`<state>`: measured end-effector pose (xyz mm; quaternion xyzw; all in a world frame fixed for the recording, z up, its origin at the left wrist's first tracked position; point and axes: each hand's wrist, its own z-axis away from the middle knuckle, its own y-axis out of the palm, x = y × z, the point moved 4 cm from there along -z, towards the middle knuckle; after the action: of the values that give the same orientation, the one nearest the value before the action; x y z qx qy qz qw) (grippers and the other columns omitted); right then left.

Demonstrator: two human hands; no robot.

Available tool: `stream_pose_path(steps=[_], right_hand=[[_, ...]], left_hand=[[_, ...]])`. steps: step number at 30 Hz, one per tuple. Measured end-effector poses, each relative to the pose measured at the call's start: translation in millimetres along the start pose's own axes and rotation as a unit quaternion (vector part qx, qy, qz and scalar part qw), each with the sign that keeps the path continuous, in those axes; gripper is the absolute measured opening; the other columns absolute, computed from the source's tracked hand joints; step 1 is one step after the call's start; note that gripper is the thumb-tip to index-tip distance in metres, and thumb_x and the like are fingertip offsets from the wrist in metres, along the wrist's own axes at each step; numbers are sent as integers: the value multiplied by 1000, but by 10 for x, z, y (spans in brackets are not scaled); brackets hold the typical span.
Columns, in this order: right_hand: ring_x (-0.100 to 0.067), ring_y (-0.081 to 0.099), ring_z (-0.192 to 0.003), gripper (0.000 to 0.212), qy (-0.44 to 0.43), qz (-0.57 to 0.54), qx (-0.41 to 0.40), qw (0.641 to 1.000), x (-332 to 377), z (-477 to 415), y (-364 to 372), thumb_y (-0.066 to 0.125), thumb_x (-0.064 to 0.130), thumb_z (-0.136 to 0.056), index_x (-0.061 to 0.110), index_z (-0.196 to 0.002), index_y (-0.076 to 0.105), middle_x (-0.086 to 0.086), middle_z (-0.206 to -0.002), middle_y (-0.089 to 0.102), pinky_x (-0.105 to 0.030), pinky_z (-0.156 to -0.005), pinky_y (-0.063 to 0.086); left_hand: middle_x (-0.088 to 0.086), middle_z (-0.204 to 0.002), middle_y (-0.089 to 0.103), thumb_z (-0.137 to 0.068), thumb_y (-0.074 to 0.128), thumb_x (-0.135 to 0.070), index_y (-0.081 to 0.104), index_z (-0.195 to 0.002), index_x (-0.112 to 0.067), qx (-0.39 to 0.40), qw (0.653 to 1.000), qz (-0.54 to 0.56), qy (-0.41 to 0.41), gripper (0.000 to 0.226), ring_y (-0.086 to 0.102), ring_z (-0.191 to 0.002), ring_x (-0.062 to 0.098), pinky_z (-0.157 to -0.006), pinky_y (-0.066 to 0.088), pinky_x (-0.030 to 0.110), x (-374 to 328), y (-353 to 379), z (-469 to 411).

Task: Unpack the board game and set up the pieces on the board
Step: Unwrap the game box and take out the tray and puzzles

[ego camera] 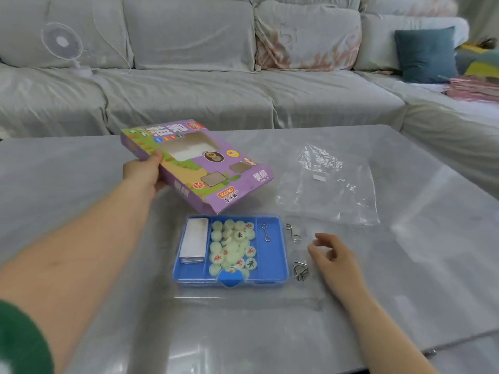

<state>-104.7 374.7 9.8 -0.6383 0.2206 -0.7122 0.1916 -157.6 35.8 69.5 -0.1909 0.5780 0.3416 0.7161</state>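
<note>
Caution: the left hand pinches the tilted box by one edge, the right hand has loosely spread fingers, and a slip could scatter the pieces in the tray.

Print on the game box and the pieces

The purple box bears a red badge at its 6 o'clock corner reading "XCPAI" over "星辰派", "象棋" at 3 o'clock, and the same title large and upside down at 11 o'clock. In the blue tray, one pale piece shows "車"; the other pieces' marks are unreadable.
</note>
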Motion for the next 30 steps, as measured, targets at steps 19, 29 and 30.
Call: stream_pose_path(steps=[19,29,30], right_hand=[[2,53,-70,40,-25,-44,21,998,-234,-233,9,68,23,-77,56,-79,46,3,-81,67,-9,-69,40],[-1,51,-70,37,-14,-40,16,999,-231,-246,15,67,25,-78,55,-79,46,0,-87,68,-19,-74,44],[-2,50,-69,37,-12,-39,17,999,-229,-249,14,66,25,-78,55,-79,46,-2,-90,68,-24,-77,45]], left_hand=[[14,-126,54,-84,60,-5,49,-124,-3,240,905,-335,103,41,53,-98,19,-86,40,26,584,1354,-469],[13,-148,25,-90,52,-32,31,-140,-11,154,832,-488,214,57,30,-133,28,-108,26,35,558,1365,-271],[12,-148,24,-91,51,-32,30,-140,-12,138,840,-479,214,58,29,-133,27,-109,26,36,548,1267,-216]])
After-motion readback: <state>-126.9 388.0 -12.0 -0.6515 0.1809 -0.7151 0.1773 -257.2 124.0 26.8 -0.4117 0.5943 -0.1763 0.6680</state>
